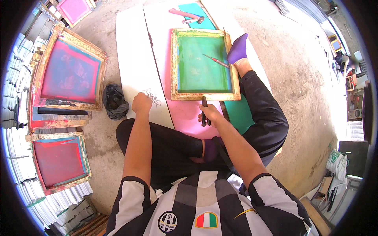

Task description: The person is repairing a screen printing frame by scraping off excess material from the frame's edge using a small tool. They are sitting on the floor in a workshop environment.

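A wooden screen-printing frame (204,96) with green mesh (197,59) lies flat before me. At its near edge my right hand (212,114) is closed round black-handled pliers (204,103), their jaws close to the wood; I cannot tell if they touch. On the mesh rests a slim tool with a red handle and thin shaft (216,60). My left hand (141,103) is closed in a fist over the white board, beside a small heap of thin metal bits (153,98). What it holds, if anything, is hidden. My foot in a purple sock (238,49) presses against the frame's right side.
Beside the board's left edge sits a crumpled black plastic bag (115,103). More framed screens, one blue and pink (71,72) and one red (59,161), lean against stacked white sheets (17,98) on the left. Tools (193,17) lie beyond the frame.
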